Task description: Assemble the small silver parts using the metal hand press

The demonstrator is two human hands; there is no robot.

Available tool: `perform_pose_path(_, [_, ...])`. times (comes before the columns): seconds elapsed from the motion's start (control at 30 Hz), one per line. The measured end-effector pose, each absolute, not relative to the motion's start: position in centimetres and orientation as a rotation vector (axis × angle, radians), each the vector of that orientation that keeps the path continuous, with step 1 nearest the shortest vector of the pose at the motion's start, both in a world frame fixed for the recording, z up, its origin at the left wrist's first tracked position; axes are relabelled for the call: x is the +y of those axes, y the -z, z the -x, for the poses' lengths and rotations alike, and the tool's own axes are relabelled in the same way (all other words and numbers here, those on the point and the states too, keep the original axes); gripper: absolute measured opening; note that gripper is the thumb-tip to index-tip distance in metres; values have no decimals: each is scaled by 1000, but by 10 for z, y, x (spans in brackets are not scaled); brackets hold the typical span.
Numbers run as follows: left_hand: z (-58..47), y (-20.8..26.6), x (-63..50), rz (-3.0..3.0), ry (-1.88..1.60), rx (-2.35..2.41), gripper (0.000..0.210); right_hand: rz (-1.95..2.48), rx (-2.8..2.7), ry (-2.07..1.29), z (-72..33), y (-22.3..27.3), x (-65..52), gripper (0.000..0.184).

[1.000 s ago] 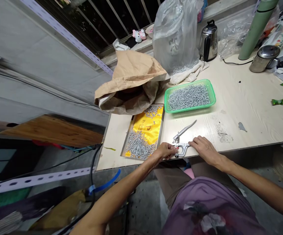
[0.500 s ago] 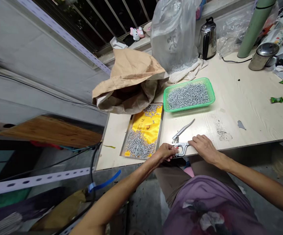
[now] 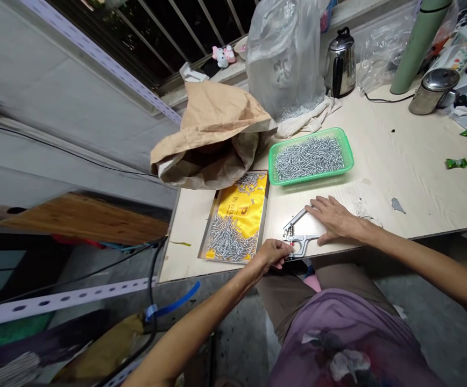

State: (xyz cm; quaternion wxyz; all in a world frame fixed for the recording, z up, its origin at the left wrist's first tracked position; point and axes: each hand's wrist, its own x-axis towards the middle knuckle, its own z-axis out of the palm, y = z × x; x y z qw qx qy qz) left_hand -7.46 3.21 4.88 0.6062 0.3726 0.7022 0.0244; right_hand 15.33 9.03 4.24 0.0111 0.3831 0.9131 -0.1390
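A pair of silver hand pliers (image 3: 303, 243) with a coil spring and a red bit near its jaw lies at the table's front edge. Thumb and finger of my left hand (image 3: 274, 253) are pinched together at the jaw end; whatever small thing is between them is hidden. My right hand (image 3: 334, 219) has its fingers apart and stretched over the end of the upper handle, the thumb by the end of the lower one. To the left, a shallow tray (image 3: 262, 215) with a yellow printed lining holds piles of small silver metal pieces (image 3: 227, 236).
Beyond the pliers, a green plastic basket (image 3: 312, 181) is full of small metal pieces. A brown paper bag (image 3: 225, 110) gapes behind the tray. Farther back stand a clear plastic bag (image 3: 285, 59), a steel kettle (image 3: 340, 64) and a green flask (image 3: 417, 48).
My right hand has moved up and forward from the lower handle, its fingers opening across the upper handle. My left hand stays pinched at the jaw.
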Motion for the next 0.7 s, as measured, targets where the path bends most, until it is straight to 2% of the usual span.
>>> perform_pose_path(0.17, [74,-49,30,-843,-75,1631,38,-1202,2899,378,-150,-46,92,92])
perform_pose_path(0.5, [76,-45,21,-879,-87,1666,37,-1264,2869,360,-149,-52,78,54])
perform_pose_path(0.6, [80,-47,14,-1182,-83,1777,31,-1286,2865,390,-150,-55,72,41])
perform_pose_path(0.7, [76,-50,8,-1771,-262,1815,20,-1307,2870,388,-149,-56,67,34])
